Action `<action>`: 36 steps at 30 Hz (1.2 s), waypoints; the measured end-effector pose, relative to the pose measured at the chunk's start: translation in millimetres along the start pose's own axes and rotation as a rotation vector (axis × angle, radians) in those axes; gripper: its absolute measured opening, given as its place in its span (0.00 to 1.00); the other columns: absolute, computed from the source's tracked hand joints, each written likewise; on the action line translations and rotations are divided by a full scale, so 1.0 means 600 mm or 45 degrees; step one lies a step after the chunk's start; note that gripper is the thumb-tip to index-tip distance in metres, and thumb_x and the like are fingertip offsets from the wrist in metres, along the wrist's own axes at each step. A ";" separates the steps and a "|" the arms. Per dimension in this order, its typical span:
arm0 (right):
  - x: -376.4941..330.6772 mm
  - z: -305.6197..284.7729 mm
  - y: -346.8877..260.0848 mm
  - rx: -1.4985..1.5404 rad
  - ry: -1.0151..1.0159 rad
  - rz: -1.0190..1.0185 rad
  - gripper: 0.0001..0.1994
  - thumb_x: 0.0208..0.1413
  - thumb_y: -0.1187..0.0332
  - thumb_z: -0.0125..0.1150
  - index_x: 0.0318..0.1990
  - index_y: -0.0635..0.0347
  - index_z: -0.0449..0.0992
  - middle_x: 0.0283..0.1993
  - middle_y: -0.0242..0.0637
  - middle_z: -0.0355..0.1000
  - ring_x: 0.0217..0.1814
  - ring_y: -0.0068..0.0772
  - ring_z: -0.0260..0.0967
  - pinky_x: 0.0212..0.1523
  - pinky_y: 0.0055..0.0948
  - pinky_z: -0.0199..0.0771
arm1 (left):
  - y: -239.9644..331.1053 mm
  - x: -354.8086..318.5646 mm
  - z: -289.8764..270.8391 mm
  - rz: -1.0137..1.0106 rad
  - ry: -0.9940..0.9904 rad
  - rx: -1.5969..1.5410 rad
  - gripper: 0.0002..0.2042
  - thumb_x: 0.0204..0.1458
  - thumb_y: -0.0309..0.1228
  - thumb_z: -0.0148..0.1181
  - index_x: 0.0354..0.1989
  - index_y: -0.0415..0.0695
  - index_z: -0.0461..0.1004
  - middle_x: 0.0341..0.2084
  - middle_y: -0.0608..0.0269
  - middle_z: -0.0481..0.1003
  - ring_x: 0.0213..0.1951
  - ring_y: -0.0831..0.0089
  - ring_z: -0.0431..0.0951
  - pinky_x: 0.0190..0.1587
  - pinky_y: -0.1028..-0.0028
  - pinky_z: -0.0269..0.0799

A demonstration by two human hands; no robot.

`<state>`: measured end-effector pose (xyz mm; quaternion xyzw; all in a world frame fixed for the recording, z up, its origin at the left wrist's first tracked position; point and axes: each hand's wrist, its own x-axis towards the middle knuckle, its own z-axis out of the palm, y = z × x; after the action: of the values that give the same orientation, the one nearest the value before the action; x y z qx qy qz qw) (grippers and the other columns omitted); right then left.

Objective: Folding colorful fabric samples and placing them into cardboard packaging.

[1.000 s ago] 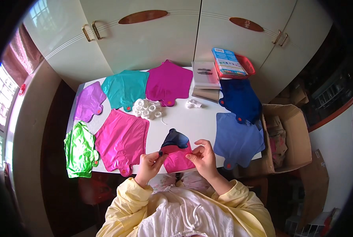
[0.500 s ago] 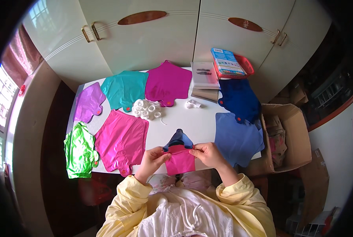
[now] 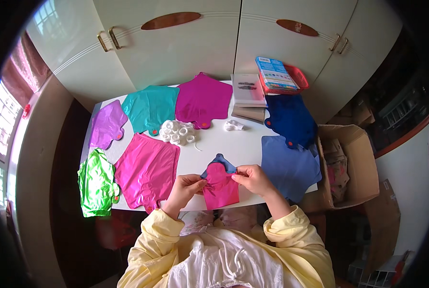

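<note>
Between my hands, at the table's near edge, is a small folded piece of shiny pink foil (image 3: pixel 220 192), which looks like a flat, uninflated foil balloon. Its rounded pink top lies over a dark blue foil piece (image 3: pixel 229 168) that shows behind it. My left hand (image 3: pixel 183 191) pinches the left side where pink and blue meet. On the opposite side my right hand (image 3: pixel 257 181) pinches the edge between thumb and fingers. Nearest to my left hand lies a pile of flat pink foil balloons (image 3: pixel 145 168); a pale blue pile (image 3: pixel 289 168) is right of my right hand.
Purple (image 3: pixel 109 125), teal (image 3: pixel 149 110), magenta (image 3: pixel 204 101), green (image 3: pixel 95 182) and navy (image 3: pixel 294 120) foil piles line the white table. White ribbon rolls (image 3: pixel 177 132), a white bundle (image 3: pixel 233 125), a box (image 3: pixel 249 91) and a red basket (image 3: pixel 298 77) are there. An open carton (image 3: pixel 356 165) stands right.
The pink foil's rounded end now lies up over the blue piece, covering more of it. Both hands have shifted slightly and stayed on the sides.
</note>
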<state>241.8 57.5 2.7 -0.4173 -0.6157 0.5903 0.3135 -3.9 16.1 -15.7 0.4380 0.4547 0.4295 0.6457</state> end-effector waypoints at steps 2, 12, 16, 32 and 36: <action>0.005 -0.005 0.009 -0.036 -0.018 0.013 0.06 0.52 0.73 0.57 0.27 0.66 0.75 0.19 0.21 0.64 0.23 0.11 0.55 0.24 0.18 0.57 | 0.003 0.004 0.000 -0.028 -0.007 -0.048 0.06 0.55 0.26 0.57 0.36 0.35 0.77 0.26 0.67 0.77 0.28 0.81 0.75 0.32 0.79 0.75; 0.044 -0.020 0.010 -0.318 -0.074 0.051 0.07 0.53 0.70 0.60 0.29 0.66 0.78 0.20 0.26 0.70 0.23 0.13 0.63 0.26 0.21 0.65 | 0.006 0.047 -0.007 0.049 0.113 0.465 0.07 0.53 0.23 0.59 0.37 0.34 0.78 0.26 0.66 0.77 0.27 0.82 0.74 0.30 0.81 0.71; 0.070 -0.033 0.021 -0.195 -0.145 0.120 0.07 0.53 0.70 0.61 0.30 0.65 0.79 0.20 0.25 0.70 0.22 0.14 0.63 0.26 0.20 0.65 | 0.000 0.067 -0.017 -0.001 0.106 0.360 0.07 0.51 0.23 0.61 0.37 0.34 0.79 0.24 0.68 0.77 0.26 0.85 0.70 0.28 0.83 0.67; 0.081 -0.028 0.033 -0.251 -0.036 0.090 0.05 0.50 0.73 0.63 0.33 0.64 0.79 0.23 0.27 0.73 0.24 0.14 0.64 0.27 0.20 0.66 | 0.012 0.072 -0.016 0.146 0.170 0.743 0.08 0.46 0.23 0.64 0.35 0.36 0.79 0.22 0.64 0.78 0.25 0.85 0.73 0.28 0.80 0.71; 0.081 -0.030 0.040 -0.179 0.014 0.044 0.06 0.50 0.73 0.63 0.34 0.66 0.79 0.25 0.29 0.75 0.26 0.14 0.66 0.30 0.19 0.68 | 0.006 0.076 -0.018 0.036 0.164 0.433 0.08 0.48 0.23 0.64 0.37 0.35 0.78 0.25 0.67 0.77 0.27 0.84 0.73 0.29 0.81 0.71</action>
<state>239.2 107.8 -24.1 -0.4520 -0.6467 0.5487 0.2765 -5.2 62.4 -23.9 0.5189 0.5549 0.3824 0.5259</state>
